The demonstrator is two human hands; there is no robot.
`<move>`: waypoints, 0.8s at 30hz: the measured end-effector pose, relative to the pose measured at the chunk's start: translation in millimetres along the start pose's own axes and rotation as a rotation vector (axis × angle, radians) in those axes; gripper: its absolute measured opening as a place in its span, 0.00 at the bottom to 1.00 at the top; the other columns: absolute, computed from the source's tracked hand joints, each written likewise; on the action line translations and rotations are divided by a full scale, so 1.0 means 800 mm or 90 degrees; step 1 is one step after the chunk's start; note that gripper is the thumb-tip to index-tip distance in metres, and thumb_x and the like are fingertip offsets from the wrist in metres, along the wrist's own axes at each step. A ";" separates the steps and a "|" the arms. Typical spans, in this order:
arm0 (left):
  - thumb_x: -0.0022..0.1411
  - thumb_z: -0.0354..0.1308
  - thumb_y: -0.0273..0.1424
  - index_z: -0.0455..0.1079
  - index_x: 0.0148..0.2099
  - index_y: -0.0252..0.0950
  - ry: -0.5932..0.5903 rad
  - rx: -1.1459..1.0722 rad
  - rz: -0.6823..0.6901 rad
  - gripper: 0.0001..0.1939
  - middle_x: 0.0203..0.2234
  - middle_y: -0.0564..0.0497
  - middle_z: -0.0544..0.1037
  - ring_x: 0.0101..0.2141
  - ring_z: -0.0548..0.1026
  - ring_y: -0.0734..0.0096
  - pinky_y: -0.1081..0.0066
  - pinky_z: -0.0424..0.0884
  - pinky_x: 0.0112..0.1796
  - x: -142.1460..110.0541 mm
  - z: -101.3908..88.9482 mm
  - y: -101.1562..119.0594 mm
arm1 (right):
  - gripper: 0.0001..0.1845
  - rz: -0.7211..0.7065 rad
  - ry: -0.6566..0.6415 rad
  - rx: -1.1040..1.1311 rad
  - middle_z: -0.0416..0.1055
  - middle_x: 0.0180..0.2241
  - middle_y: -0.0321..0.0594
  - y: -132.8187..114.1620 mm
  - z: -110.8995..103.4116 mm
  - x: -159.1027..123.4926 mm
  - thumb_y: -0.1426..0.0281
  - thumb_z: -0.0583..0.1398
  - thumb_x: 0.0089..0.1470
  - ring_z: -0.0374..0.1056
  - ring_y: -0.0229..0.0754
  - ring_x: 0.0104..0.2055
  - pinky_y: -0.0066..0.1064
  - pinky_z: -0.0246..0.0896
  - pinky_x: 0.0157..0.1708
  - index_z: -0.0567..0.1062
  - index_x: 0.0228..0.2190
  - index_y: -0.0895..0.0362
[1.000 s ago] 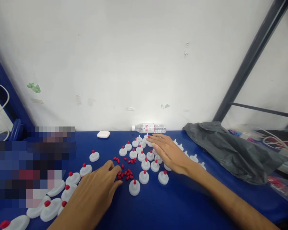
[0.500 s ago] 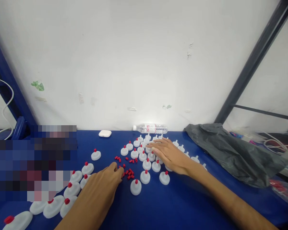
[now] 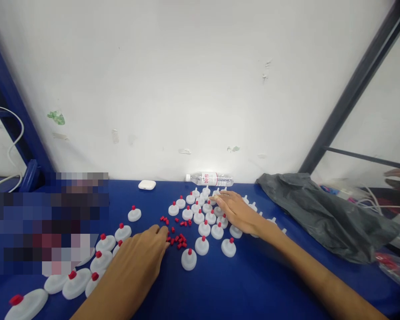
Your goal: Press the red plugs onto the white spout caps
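Many white plastic lids with red tips point(image 3: 203, 229) stand on a blue table point(image 3: 220, 289). A second group of lids point(image 3: 103, 243) runs off to the near left. Between the groups lies a small heap of loose red caps point(image 3: 177, 240). My left hand point(image 3: 136, 260) rests with its back up, thumb and curled fingertips pressed together at the edge of the red caps; what they pinch is hidden. My right hand point(image 3: 238, 213) lies flat, fingers stretched out, over the white lids at the back of the central group, and holds nothing.
A clear water bottle point(image 3: 210, 179) and a small white case point(image 3: 147, 185) lie by the white wall. A crumpled grey plastic bag point(image 3: 320, 213) covers the table's right side. Another person's hand point(image 3: 398, 175) shows at the far right, near cables. A blurred patch is at left.
My right hand has slid a little to the right over the white lids. My left hand stays at the red caps. Another person's hand has come into view at the far right.
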State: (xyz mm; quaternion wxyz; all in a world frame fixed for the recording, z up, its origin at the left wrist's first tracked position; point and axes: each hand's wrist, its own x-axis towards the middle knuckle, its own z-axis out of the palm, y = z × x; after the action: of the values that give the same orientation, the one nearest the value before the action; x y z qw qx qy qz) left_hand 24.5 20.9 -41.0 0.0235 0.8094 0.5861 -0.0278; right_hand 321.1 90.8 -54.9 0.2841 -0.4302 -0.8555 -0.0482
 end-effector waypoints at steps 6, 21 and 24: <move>0.75 0.41 0.22 0.73 0.52 0.38 0.032 -0.033 0.002 0.19 0.45 0.42 0.83 0.45 0.84 0.48 0.50 0.77 0.47 0.003 -0.007 -0.002 | 0.20 -0.002 0.064 0.027 0.82 0.47 0.44 -0.008 -0.010 0.006 0.60 0.51 0.75 0.77 0.56 0.52 0.51 0.71 0.56 0.81 0.46 0.51; 0.71 0.44 0.21 0.76 0.53 0.44 0.354 -0.137 0.216 0.22 0.48 0.46 0.86 0.46 0.86 0.56 0.62 0.85 0.41 0.001 0.018 -0.015 | 0.06 -0.258 0.057 0.164 0.79 0.44 0.41 -0.113 -0.010 -0.010 0.75 0.58 0.69 0.76 0.43 0.48 0.40 0.73 0.53 0.71 0.46 0.54; 0.70 0.42 0.19 0.76 0.52 0.44 0.436 -0.153 0.278 0.24 0.43 0.50 0.87 0.38 0.87 0.62 0.67 0.86 0.36 -0.002 0.011 -0.011 | 0.05 -0.280 0.042 0.172 0.80 0.44 0.42 -0.118 -0.011 -0.010 0.74 0.58 0.69 0.77 0.42 0.47 0.40 0.74 0.54 0.71 0.45 0.54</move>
State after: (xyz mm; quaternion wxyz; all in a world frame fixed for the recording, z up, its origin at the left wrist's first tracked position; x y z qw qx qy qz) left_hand 15.1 21.3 -49.4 -0.0731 0.8685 0.3742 0.3166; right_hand 256.6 23.1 -36.2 0.3496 -0.1899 -0.9174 -0.0083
